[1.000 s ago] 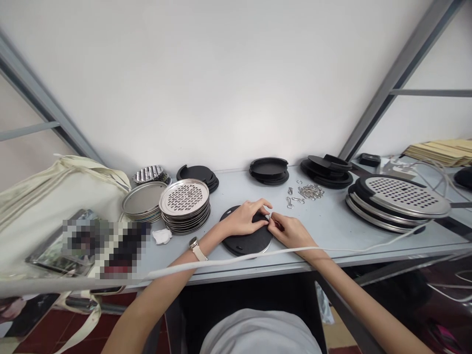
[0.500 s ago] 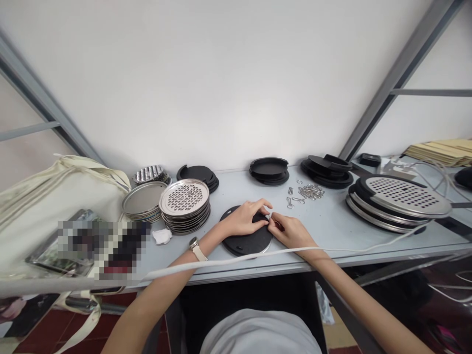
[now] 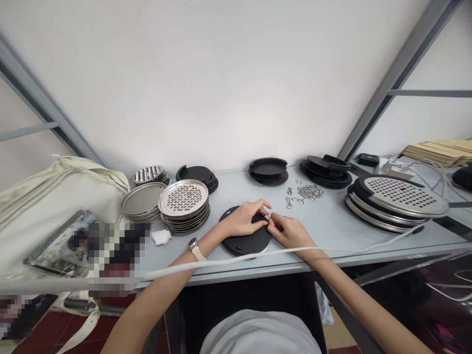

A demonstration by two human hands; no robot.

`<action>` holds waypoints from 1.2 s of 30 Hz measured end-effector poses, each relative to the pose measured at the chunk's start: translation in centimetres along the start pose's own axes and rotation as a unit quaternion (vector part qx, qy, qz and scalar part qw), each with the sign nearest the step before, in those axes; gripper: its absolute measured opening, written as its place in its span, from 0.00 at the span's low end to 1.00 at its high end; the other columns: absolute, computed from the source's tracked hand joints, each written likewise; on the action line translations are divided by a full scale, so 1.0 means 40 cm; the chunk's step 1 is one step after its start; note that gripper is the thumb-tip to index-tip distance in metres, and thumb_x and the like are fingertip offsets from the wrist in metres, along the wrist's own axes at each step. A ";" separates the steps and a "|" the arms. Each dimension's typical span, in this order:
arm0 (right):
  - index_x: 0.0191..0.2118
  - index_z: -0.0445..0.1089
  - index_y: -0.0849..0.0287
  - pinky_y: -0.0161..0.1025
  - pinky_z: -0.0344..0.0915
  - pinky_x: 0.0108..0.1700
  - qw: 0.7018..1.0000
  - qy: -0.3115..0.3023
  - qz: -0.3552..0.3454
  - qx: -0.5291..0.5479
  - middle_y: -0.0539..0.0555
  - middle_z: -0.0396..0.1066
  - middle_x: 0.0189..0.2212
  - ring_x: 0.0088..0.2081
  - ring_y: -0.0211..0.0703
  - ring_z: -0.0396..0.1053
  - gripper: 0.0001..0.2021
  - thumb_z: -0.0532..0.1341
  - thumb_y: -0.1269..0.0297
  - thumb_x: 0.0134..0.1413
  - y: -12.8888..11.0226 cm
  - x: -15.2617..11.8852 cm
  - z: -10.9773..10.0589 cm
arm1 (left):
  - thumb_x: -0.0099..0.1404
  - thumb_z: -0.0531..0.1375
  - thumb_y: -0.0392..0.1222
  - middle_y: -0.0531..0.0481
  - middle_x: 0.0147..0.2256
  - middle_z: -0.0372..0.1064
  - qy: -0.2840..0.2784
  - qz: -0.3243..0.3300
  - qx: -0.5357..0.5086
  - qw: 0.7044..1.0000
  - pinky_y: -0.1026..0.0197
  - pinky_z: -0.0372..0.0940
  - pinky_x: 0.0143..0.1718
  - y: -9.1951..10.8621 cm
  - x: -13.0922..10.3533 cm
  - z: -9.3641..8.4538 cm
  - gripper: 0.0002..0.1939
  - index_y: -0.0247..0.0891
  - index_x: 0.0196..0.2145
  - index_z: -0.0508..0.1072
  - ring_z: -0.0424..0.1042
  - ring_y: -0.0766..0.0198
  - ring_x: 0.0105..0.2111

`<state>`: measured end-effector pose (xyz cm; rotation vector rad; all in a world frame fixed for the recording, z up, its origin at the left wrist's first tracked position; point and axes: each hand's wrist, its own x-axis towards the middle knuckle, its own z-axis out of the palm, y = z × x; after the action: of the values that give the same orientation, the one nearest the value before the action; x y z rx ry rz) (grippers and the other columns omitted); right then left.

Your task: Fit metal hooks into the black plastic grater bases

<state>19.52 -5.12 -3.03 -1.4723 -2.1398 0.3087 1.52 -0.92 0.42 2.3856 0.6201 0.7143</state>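
A black round plate [image 3: 254, 242] with a thin metal rim at its lower right lies flat near the table's front edge. My left hand [image 3: 245, 219] presses over its upper side, thumb and fingers curled toward the plate's right edge, steadying it. From the right, my right hand [image 3: 290, 230] meets it there with thumb and forefinger pinched together. Something small and pale shows between the fingertips of both hands, too small to name. Beyond them lies a heap of small wire clips [image 3: 310, 192], with several loose ones beside it.
Left stand a stack of round grater plates [image 3: 184, 199], plain metal discs [image 3: 142, 200] and a crumpled white tissue [image 3: 161, 237]. Black round holders [image 3: 268, 169] sit along the wall. Assembled graters [image 3: 401, 196] are piled right. A white cable [image 3: 228, 259] crosses in front of my forearms.
Both hands keep almost the same hold at the plate's right edge. The whole view has shifted very slightly; nothing else has visibly moved.
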 end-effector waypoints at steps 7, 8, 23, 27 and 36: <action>0.22 0.53 0.57 0.31 0.48 0.24 1.000 0.001 0.004 0.002 0.45 0.56 0.16 0.19 0.33 0.52 0.12 0.50 0.63 0.55 0.001 -0.002 -0.001 | 0.59 0.58 0.34 0.47 0.41 0.71 -0.002 0.003 0.004 1.000 0.59 0.60 0.48 -0.004 0.000 0.001 0.19 0.39 0.48 0.60 0.69 0.62 0.45; 0.22 0.54 0.57 0.31 0.48 0.24 1.000 0.002 0.003 0.003 0.45 0.56 0.16 0.19 0.33 0.52 0.12 0.50 0.63 0.55 0.001 -0.001 -0.001 | 0.59 0.58 0.34 0.47 0.41 0.71 -0.002 0.004 0.004 1.000 0.59 0.60 0.48 -0.005 0.000 0.001 0.19 0.39 0.48 0.60 0.69 0.62 0.45; 0.22 0.53 0.57 0.31 0.48 0.24 1.000 -0.003 0.003 0.026 0.44 0.56 0.16 0.19 0.32 0.52 0.11 0.50 0.63 0.54 0.009 -0.003 0.004 | 0.58 0.59 0.34 0.46 0.41 0.71 0.004 -0.006 0.006 1.000 0.59 0.61 0.47 -0.007 -0.001 0.002 0.20 0.39 0.48 0.60 0.70 0.62 0.44; 0.22 0.53 0.57 0.31 0.48 0.24 1.000 -0.002 0.002 0.025 0.44 0.56 0.16 0.19 0.32 0.52 0.11 0.50 0.63 0.54 0.009 -0.001 0.004 | 0.59 0.59 0.34 0.46 0.41 0.71 0.002 -0.002 0.007 1.000 0.59 0.60 0.48 -0.006 0.000 0.002 0.19 0.39 0.48 0.60 0.70 0.62 0.44; 0.22 0.53 0.57 0.31 0.48 0.24 1.000 0.002 -0.003 0.021 0.44 0.56 0.16 0.19 0.32 0.52 0.11 0.51 0.63 0.54 0.010 -0.001 0.004 | 0.58 0.58 0.33 0.45 0.42 0.70 0.004 0.011 -0.020 1.000 0.59 0.61 0.47 -0.012 0.000 0.005 0.20 0.38 0.48 0.60 0.70 0.61 0.45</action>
<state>19.79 -4.99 -3.37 -1.4427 -2.1215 0.3456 1.50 -0.65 -0.01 2.3576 0.5781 0.7385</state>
